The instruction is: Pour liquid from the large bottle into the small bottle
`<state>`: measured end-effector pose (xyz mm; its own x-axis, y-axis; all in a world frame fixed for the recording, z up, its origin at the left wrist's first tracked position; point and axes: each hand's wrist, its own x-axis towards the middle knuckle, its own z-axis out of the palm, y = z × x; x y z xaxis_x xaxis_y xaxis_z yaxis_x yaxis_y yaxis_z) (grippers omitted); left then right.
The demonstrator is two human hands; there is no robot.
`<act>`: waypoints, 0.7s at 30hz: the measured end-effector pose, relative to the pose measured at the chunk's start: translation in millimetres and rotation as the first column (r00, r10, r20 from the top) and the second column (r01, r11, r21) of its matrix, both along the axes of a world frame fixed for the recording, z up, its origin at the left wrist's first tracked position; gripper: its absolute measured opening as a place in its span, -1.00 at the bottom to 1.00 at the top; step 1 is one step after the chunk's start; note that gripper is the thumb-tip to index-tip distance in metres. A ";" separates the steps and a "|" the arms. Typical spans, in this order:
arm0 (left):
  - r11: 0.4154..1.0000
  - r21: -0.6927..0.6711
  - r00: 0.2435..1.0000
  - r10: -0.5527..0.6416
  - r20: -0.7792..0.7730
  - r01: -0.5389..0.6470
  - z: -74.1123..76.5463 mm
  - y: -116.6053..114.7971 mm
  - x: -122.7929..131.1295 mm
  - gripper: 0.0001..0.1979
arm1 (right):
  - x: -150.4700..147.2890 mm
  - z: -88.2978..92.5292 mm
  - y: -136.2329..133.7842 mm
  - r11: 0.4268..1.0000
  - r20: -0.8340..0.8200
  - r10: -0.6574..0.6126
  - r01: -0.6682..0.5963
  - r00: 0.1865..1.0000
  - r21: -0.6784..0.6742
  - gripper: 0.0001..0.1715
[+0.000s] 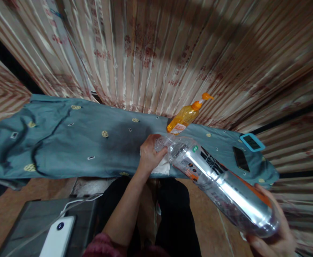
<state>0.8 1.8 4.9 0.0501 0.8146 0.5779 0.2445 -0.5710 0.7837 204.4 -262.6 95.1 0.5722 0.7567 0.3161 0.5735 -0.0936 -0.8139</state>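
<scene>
A large clear plastic bottle (220, 182) with a silver and orange label lies tilted across the view, its neck end toward the left. My right hand (279, 228) is wrapped round its base at the lower right. At the other end, my left hand (149, 155) is closed on the clear neck, over the cloth-covered surface. White cloth or tissue (162, 167) sticks out below the left palm; whether those fingers also grip it, I cannot tell. Just behind the neck stands an orange pump bottle (184, 117) of yellow-orange liquid.
A long narrow surface under a grey-green patterned cloth (92, 142) runs before me. A dark phone (241, 159) and a blue-framed digital timer (252, 142) lie at its right end. Pleated curtains (145, 53) hang behind. A white device with a cable (58, 237) rests at lower left.
</scene>
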 end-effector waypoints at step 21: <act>1.000 -0.021 1.000 0.000 -0.020 -0.001 0.7 -0.2 -0.8 -0.66 | -9.2 7.7 7.2 0.996 -0.157 -0.071 0.078 0.985 0.036 0.27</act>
<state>0.1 1.5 5.7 0.0611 0.8268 0.5592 0.2608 -0.5540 0.7906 195.2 -255.4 102.9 0.6713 0.6980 0.2494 0.4320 -0.0950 -0.8969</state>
